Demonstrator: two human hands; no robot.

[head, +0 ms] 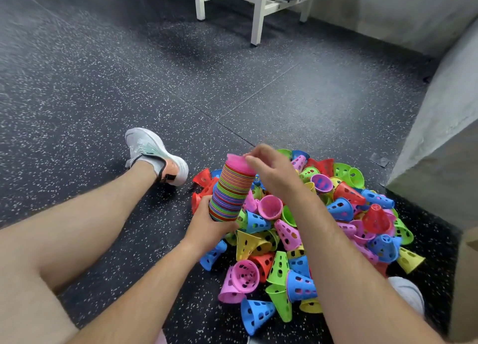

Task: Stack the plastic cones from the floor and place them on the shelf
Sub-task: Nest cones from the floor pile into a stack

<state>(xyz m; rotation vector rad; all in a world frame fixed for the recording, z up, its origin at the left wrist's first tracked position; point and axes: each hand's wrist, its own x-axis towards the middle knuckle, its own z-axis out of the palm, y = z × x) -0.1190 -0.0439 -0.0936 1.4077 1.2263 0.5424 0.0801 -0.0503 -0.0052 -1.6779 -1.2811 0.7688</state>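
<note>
A tall stack of nested plastic cones, striped in many colours, stands tilted above the floor. My left hand grips its lower end. My right hand is at the top, fingertips pinching the rim of a pink cone that sits on the stack. Below and to the right lies a heap of loose cones in pink, blue, green, yellow and red, all with holes in their walls.
My left leg and white shoe stretch across the speckled black floor. A white metal frame stands at the back. A grey concrete block borders the heap on the right. My other shoe shows by the heap.
</note>
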